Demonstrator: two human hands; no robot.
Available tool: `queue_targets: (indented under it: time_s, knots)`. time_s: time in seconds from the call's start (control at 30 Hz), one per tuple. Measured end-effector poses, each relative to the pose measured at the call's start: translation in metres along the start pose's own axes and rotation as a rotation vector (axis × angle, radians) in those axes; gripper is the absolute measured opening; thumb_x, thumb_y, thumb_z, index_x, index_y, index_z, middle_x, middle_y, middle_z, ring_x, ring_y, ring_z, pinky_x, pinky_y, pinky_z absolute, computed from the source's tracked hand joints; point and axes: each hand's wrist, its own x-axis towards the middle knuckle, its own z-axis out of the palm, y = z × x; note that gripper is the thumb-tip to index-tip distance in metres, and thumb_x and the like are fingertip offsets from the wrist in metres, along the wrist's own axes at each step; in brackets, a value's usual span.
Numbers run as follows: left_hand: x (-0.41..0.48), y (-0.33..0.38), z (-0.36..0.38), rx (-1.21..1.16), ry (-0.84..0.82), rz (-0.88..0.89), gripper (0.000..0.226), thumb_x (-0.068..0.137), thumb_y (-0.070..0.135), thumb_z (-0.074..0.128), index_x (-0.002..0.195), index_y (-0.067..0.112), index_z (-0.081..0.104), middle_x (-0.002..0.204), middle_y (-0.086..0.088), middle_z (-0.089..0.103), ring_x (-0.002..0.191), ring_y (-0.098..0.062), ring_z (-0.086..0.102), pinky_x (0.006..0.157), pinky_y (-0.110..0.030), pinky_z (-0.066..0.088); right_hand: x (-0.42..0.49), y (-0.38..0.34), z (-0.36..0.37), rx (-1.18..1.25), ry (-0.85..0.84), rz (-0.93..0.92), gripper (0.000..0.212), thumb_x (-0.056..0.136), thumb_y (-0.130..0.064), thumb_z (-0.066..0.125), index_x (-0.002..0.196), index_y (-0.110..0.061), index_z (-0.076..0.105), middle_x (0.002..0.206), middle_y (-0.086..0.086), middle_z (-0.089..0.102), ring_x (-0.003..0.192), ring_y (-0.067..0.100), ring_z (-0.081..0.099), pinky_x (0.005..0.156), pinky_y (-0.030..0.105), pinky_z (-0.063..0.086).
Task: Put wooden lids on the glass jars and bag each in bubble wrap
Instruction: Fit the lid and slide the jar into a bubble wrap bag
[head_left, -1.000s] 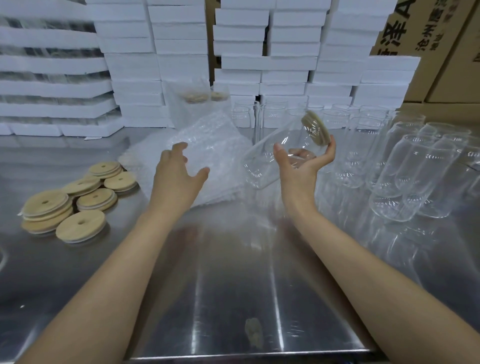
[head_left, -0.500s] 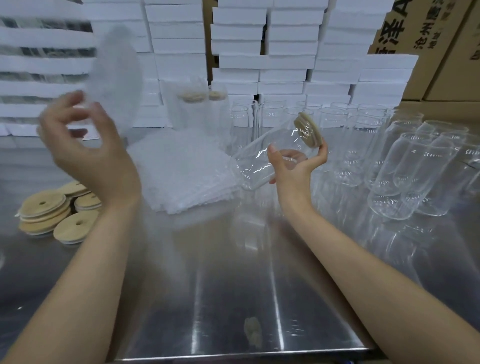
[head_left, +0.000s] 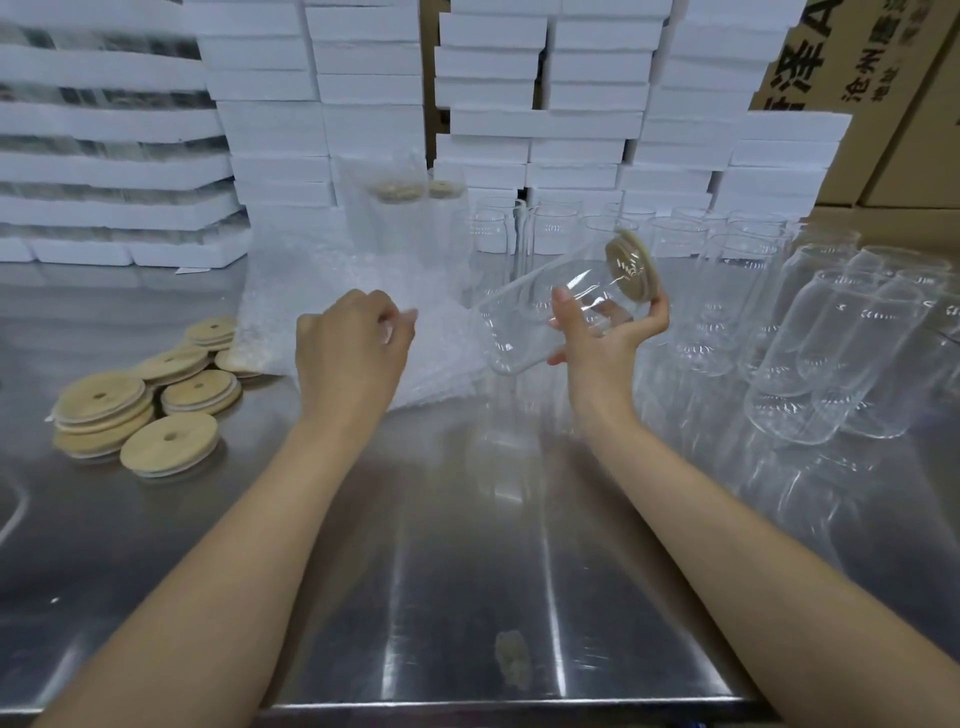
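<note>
Now we hold one glass jar (head_left: 524, 322) in the air just right of the pile of bubble-wrap bags (head_left: 291, 306), tipped on its side with its base toward the pile. Its wooden lid (head_left: 631, 267) is already seated on the mouth, at the end away from the pile. Our right hand (head_left: 602, 343) grasps the jar from underneath, thumb across the near wall and fingers up by the lid's rim. Our left hand (head_left: 353, 348) hangs over the pile's right part with its fingers curled. A pale edge shows at the fingertips, perhaps the top bag, but clear film over clear film hides it, so we cannot tell whether anything is pinched.

We judge the jar stiff, smooth and breakable, and light while empty. It is best held round the body with a finger kept against the lid, since a tilted jar could let the lid slip out. A bag is limp and nearly weightless, so we would take it at its open edge and spread it, then feed the jar in base first.

Loose lids (head_left: 171, 441) lie left of the pile on the table (head_left: 467, 571), bagged jars (head_left: 395, 208) stand behind it, and empty jars (head_left: 831, 353) sit well to its right.
</note>
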Motion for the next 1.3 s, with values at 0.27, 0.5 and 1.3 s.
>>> queue_targets:
  time_s: [0.27, 0.5, 1.3]
  knots:
    - [0.001, 0.023, -0.003, -0.94, -0.165, -0.457, 0.016, 0.091, -0.002, 0.049, 0.098, 0.008, 0.059, 0.092, -0.01, 0.069, 0.076, -0.016, 0.069, 0.072, -0.024, 0.056, -0.001, -0.008, 0.003, 0.27, -0.066, 0.159, 0.078, 0.084, -0.035, 0.069, 0.136, -0.02, 0.012, 0.116, 0.004, 0.057, 0.077, 0.021, 0.071, 0.051, 0.024, 0.049]
    - [-0.005, 0.027, 0.009, -0.889, -0.267, -0.413, 0.036, 0.082, -0.007, 0.064, 0.081, 0.018, 0.037, 0.093, -0.005, 0.072, 0.059, -0.003, 0.062, 0.056, -0.011, 0.044, -0.008, -0.011, 0.005, 0.566, -0.333, 0.414, 0.042, 0.097, -0.052, 0.044, 0.107, -0.015, 0.063, 0.106, 0.008, 0.07, 0.109, 0.032, 0.067, 0.1, 0.044, 0.048]
    - [-0.029, 0.034, 0.03, -0.021, -0.352, 0.158, 0.034, 0.086, 0.003, 0.05, 0.114, 0.013, 0.067, 0.136, -0.01, 0.037, 0.122, -0.03, 0.037, 0.098, -0.04, 0.033, -0.012, -0.002, 0.005, 0.57, -0.115, 0.535, 0.06, 0.088, -0.057, 0.058, 0.133, -0.03, 0.03, 0.121, 0.013, 0.051, 0.094, 0.026, 0.072, 0.086, 0.057, 0.055]
